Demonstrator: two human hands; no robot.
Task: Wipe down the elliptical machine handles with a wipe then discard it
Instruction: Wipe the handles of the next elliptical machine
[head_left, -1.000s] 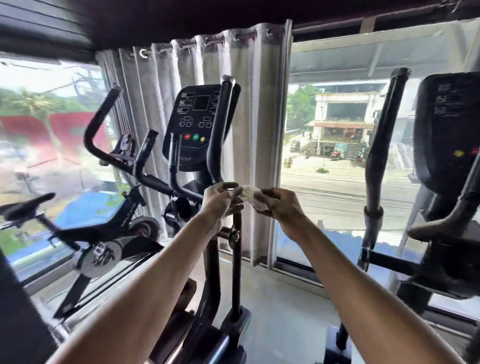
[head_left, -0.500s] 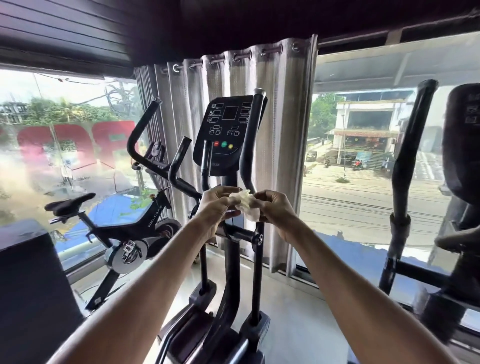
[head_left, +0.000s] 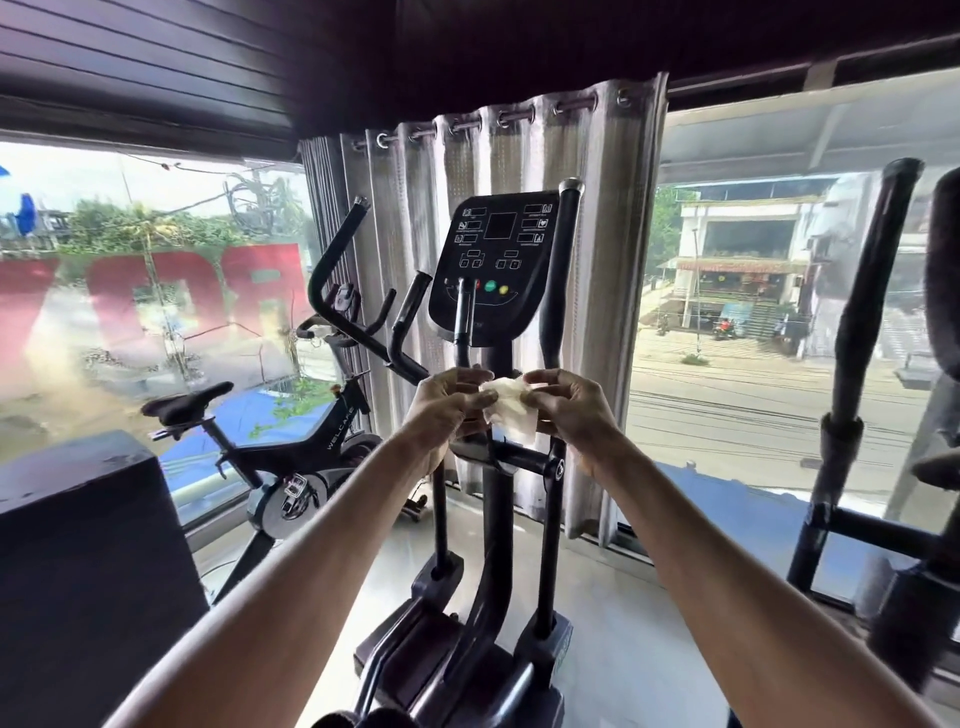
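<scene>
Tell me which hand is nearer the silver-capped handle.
Right. The right hand is directly below the handle, in line with its shaft. The left hand is further left, on the other side of the wipe.

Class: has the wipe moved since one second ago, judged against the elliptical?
Yes. The wipe has shifted left: it was right of the elliptical's right handle, now left of it.

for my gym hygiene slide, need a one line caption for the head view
Left hand and right hand hold a white wipe in front of the elliptical's console and upright handles.
</scene>
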